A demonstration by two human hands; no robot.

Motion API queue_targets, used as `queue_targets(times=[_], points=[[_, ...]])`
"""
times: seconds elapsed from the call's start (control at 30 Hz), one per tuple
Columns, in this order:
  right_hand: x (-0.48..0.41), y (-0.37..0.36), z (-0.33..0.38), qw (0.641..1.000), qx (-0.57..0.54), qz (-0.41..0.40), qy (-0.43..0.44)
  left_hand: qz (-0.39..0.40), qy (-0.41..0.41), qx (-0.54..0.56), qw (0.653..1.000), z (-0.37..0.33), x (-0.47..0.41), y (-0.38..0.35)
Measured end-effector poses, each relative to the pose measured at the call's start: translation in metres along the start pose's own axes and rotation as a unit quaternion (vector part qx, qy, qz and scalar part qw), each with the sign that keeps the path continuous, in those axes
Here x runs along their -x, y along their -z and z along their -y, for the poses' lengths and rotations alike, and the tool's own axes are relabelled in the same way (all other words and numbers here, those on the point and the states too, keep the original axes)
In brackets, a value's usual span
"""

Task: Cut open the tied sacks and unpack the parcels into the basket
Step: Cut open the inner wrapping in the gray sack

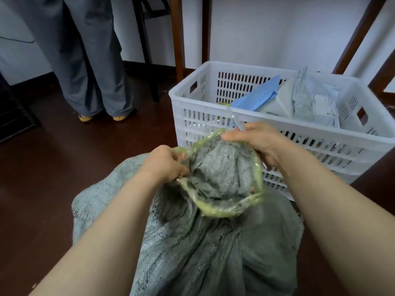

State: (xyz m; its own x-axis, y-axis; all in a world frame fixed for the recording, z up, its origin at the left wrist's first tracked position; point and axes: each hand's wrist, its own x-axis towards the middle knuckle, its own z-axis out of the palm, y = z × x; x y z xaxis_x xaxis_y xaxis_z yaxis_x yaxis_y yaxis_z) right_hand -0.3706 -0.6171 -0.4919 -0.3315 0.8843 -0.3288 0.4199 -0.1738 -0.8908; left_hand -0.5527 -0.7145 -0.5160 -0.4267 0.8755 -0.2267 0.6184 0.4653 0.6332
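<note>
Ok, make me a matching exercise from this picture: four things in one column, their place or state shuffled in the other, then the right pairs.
Column one
1. blue parcel
2. woven sack
3. left hand
4. right hand

Column two
A. holds a clear-handled tool
B. grey, crumpled on the dark floor
C. leans inside the white basket
D. holds no tool, grips the sack's green-taped rim

Pairs: 1-C, 2-B, 3-D, 4-A
</note>
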Motion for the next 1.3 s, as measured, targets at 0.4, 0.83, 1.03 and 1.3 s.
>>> queue_targets(times=[0.4,0.83,1.03,1.3], points=[[0.01,-0.013,0.012,0.956,0.283,-0.023,0.076,0.038,-0.074,0.114,0.99,-0.009,0.007,-0.002],[0.02,0.014,0.034,0.95,0.234,-0.148,0.146,-0.009,-0.121,0.024,0.992,-0.023,0.007,0.025],[0.033,0.018,0.06,0.95,0.272,-0.108,0.11,-0.084,-0.074,0.119,0.987,-0.02,0.004,0.027],[0.006,-0.015,0.012,0.993,-0.046,0.095,0.045,0.112,-0.038,0.393,0.912,-0.038,0.027,0.019]])
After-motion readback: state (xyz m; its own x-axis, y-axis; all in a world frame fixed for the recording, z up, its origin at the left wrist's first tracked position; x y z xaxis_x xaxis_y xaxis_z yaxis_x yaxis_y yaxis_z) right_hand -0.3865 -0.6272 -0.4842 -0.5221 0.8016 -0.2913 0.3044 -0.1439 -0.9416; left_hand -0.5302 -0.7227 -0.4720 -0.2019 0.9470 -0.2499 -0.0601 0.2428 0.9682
